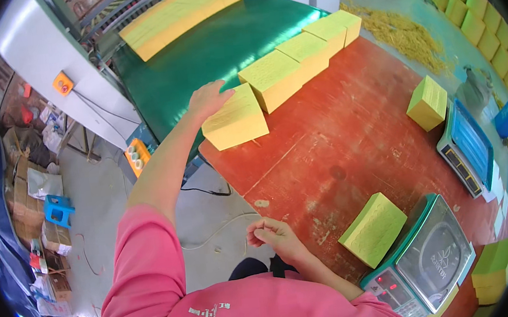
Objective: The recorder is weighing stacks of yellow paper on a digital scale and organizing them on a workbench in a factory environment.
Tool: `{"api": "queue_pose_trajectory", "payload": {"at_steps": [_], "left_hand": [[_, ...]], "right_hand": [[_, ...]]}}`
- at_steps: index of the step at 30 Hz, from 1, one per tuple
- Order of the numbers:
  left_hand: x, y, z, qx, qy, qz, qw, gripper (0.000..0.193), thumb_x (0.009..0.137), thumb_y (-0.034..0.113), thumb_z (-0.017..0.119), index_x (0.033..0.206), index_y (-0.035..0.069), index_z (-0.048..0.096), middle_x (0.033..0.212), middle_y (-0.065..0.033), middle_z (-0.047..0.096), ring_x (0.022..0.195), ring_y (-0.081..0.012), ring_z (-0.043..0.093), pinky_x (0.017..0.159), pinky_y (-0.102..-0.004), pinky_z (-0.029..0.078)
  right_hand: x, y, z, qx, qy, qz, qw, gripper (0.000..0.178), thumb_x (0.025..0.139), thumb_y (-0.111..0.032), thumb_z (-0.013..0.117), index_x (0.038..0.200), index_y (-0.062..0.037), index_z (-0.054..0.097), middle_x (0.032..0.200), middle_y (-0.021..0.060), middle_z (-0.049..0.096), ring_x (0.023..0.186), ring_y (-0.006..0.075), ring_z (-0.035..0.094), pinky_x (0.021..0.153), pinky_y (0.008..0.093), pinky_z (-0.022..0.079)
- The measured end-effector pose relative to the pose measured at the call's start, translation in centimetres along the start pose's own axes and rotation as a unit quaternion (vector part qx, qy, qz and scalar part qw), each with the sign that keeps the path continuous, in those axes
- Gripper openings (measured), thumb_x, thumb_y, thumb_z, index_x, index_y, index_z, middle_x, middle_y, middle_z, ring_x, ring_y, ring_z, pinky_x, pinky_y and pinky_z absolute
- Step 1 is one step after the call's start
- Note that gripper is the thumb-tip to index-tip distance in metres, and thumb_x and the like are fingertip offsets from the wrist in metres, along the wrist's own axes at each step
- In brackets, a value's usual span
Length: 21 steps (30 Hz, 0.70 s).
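In the head view, the left hand (pixel 205 100) is reaching out open, palm down, at the far left edge of the nearest yellow paper block (pixel 235 120), which is sitting at the red table (pixel 302 154)'s corner beside the green conveyor belt (pixel 189 58); the right hand (pixel 277 240) is hanging loosely closed, nothing visible in it; the step seems to be reaching for or steadying that block, and a two-handed grip would call for raising the right hand; a row of blocks (pixel 302 53) is crowding its right side; a digital scale (pixel 431 251) and a lone block (pixel 374 229) are occupying the near right.
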<state>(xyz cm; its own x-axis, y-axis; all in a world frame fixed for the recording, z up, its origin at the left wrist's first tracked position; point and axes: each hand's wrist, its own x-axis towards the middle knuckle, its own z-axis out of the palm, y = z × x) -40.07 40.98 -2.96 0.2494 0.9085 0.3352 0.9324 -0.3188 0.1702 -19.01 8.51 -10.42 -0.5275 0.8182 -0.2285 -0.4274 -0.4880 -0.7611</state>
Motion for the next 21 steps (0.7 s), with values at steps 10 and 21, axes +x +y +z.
{"api": "queue_pose_trajectory", "payload": {"at_steps": [10, 21], "left_hand": [[-7.0, 4.7, 1.1, -0.084, -0.172, 0.084, 0.978, 0.043, 0.096, 0.044, 0.043, 0.101, 0.004, 0.06, 0.098, -0.02, 0.065, 0.096, -0.0374, 0.061, 0.083, -0.0478, 0.046], [-21.7, 9.7, -2.4, -0.458, -0.323, -0.13, 0.818, 0.04, 0.098, 0.039, 0.047, 0.112, 0.004, 0.059, 0.099, -0.0126, 0.066, 0.091, -0.0264, 0.063, 0.077, -0.0373, 0.049]], "right_hand": [[4.2, 7.1, -0.6, 0.025, 0.103, 0.022, 0.994, 0.054, 0.091, -0.014, 0.055, 0.14, 0.0013, 0.04, 0.132, 0.0134, 0.052, 0.116, 0.0209, 0.053, 0.096, 0.0334, 0.043], [-6.2, 8.5, 6.7, -0.014, 0.259, -0.181, 0.949, 0.064, 0.091, -0.012, 0.057, 0.149, -0.0053, 0.031, 0.154, 0.0157, 0.03, 0.142, 0.0271, 0.028, 0.113, 0.0411, 0.027]]}}
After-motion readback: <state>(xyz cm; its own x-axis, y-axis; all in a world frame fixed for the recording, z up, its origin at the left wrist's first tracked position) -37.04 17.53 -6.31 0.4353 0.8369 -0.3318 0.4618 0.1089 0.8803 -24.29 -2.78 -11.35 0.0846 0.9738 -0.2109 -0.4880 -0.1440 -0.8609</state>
